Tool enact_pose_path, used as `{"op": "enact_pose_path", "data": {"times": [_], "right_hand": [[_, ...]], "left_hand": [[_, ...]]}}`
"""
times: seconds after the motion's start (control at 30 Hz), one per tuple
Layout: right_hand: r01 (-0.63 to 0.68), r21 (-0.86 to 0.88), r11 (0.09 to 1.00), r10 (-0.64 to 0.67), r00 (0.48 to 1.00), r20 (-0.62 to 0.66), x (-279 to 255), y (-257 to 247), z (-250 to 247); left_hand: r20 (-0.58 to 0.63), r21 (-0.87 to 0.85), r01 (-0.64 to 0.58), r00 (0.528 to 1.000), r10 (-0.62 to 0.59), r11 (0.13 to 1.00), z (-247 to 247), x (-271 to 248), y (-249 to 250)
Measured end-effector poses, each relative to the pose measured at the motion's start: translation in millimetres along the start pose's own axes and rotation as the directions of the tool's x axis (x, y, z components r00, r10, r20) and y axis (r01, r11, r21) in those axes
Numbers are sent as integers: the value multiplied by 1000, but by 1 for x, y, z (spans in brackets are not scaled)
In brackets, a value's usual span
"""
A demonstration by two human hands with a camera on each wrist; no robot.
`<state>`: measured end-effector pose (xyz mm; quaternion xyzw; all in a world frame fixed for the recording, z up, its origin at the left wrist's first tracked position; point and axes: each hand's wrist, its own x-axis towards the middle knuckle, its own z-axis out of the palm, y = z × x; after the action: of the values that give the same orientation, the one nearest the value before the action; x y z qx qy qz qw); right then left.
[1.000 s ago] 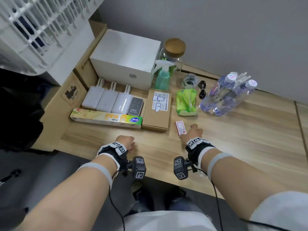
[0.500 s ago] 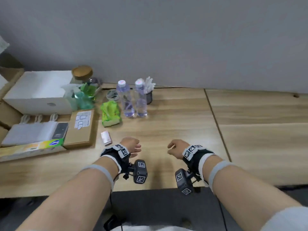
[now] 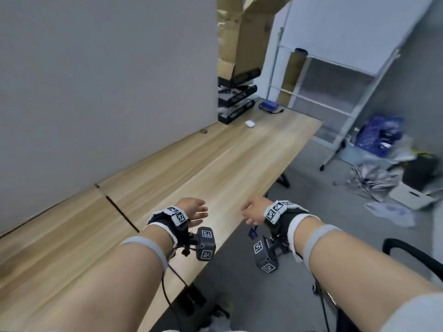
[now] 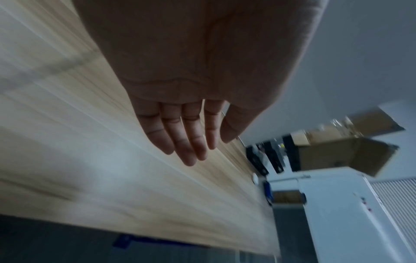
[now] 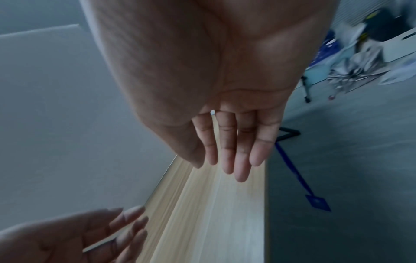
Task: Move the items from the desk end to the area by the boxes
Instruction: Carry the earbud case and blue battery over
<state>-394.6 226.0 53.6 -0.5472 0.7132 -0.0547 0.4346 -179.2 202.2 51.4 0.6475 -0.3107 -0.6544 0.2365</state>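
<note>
A: In the head view we see both our hands low in the middle of the frame. Our left hand (image 3: 191, 209) hovers above the wooden surface (image 3: 203, 164), and our right hand (image 3: 255, 210) hangs just past its near edge, over the grey floor (image 3: 323, 200).

B: And the grip? Both hands hold nothing; the left fingers look loosely spread, the right ones lightly bent.

A: The task's things sit at the far end, upper middle of the frame: a small white case (image 3: 250, 123) lying on the wood, and beyond it a blue item (image 3: 269, 107) near the corner. A black stacked rack (image 3: 236, 101) stands just left of them against the grey partition (image 3: 107, 80), with a cardboard box (image 3: 242, 44) on top.

B: In the left wrist view we see our palm from beneath, the fingers (image 4: 186, 142) straight and close together, the thumb a little apart, nothing in them. The blurred wood fills the left of the frame; the black rack and the box show small at middle right.

A: The right wrist view gives us the same for the other hand: fingers (image 5: 241, 156) extended, slightly parted, empty, above the edge of the wood. Our left hand shows at the lower left, fingers straight. A blue tag (image 5: 317, 202) on a blue strip hangs at the right, over the floor.
</note>
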Motion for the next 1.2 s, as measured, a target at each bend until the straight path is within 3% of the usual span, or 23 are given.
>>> {"op": "enact_pose_path", "data": {"times": [0.17, 0.3, 0.5, 0.63, 0.73, 1.0, 1.2], "right_hand": [[-76, 117, 990, 88, 991, -98, 22, 52, -71], [-98, 100, 990, 110, 987, -118, 72, 72, -134], [-84, -56, 995, 78, 993, -93, 159, 67, -233], [-45, -86, 995, 31, 988, -151, 203, 71, -285], [-68, -94, 993, 59, 994, -95, 234, 91, -313], [-69, -108, 992, 72, 997, 27, 358, 142, -391], [45, -190, 981, -21, 992, 124, 477, 154, -460]], "left_hand": [[116, 45, -24, 993, 18, 999, 91, 57, 58], [181, 22, -20, 983, 15, 1000, 146, 116, 101], [165, -92, 11, 986, 4, 996, 206, 208, 173], [148, -60, 14, 989, -5, 998, 251, 249, 212], [149, -40, 29, 989, -23, 999, 280, 271, 236], [-27, -50, 53, 998, -54, 997, 320, 350, 295], [-263, -113, 96, 957, -123, 989, 350, 416, 331]]}}
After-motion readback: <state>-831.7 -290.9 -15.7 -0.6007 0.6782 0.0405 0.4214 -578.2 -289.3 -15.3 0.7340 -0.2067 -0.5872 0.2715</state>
